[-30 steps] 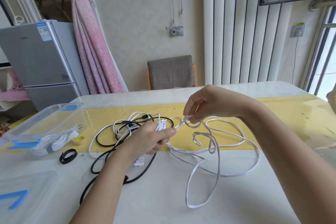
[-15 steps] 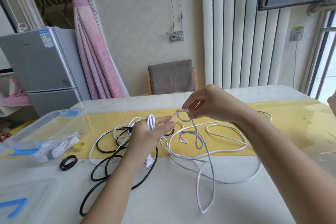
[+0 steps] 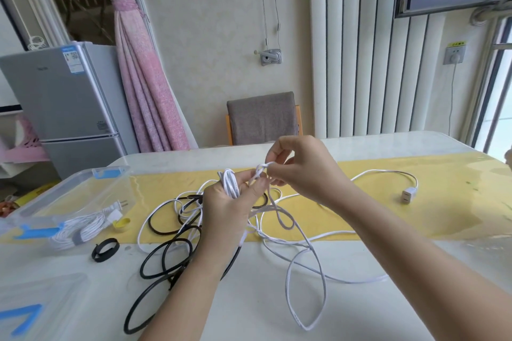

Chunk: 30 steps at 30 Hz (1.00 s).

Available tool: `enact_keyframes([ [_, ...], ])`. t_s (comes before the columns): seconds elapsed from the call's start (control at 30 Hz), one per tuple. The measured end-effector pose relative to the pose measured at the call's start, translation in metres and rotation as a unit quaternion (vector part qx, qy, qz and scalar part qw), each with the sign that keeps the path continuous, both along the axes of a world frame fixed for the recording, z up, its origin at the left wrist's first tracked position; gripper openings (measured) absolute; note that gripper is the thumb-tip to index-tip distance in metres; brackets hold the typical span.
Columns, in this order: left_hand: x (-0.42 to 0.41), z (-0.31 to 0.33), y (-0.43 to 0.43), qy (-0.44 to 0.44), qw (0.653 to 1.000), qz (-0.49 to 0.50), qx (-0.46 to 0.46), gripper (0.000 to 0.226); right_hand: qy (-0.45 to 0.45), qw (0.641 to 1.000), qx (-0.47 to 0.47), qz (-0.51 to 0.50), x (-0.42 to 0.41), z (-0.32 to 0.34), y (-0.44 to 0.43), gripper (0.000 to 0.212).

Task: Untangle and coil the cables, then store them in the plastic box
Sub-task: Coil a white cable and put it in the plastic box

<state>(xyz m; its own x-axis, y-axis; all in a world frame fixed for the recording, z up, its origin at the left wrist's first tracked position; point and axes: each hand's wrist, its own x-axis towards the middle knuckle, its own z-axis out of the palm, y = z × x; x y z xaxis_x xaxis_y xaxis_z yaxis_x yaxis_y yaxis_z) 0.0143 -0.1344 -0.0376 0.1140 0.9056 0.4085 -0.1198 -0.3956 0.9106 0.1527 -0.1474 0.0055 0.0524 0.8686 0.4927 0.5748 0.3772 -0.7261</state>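
A long white cable (image 3: pixel 304 279) sprawls in loose loops over the table, its socket end (image 3: pixel 409 194) lying far right on the yellow runner. My left hand (image 3: pixel 227 210) grips a small bundle of its coils above the table. My right hand (image 3: pixel 302 169) pinches a loop of the same cable right beside the left fingertips. A black cable (image 3: pixel 163 260) lies tangled under and left of my left hand. The clear plastic box (image 3: pixel 69 191) stands at the left, holding a coiled white cable (image 3: pixel 77 230) with its plug.
A black strap ring (image 3: pixel 105 249) and a small yellow cap (image 3: pixel 122 223) lie beside the box. The box lid with blue clips (image 3: pixel 30 310) rests at the near left. A grey chair (image 3: pixel 263 119) stands behind the table, a fridge (image 3: pixel 69 102) at the left.
Both hands have lifted the white cable higher and drawn closer together. The loose loops on the table have shifted, and the socket end has come into view at the right.
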Motion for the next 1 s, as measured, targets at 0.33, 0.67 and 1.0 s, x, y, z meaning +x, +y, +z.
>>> enact_keyframes([
  [0.33,-0.005,-0.018,0.022,0.138,0.980,0.141,0.025,0.013,0.016,0.983,-0.184,0.012,0.008,-0.017,0.021,0.024],
  [0.67,-0.012,-0.008,0.024,0.021,0.986,-0.034,-0.161,0.052,0.450,0.810,-0.311,0.209,0.011,-0.030,0.029,0.030],
  [1.0,-0.012,-0.012,0.021,0.038,0.993,-0.053,-0.097,0.014,0.326,0.889,-0.234,0.220,-0.002,-0.038,0.030,0.031],
])
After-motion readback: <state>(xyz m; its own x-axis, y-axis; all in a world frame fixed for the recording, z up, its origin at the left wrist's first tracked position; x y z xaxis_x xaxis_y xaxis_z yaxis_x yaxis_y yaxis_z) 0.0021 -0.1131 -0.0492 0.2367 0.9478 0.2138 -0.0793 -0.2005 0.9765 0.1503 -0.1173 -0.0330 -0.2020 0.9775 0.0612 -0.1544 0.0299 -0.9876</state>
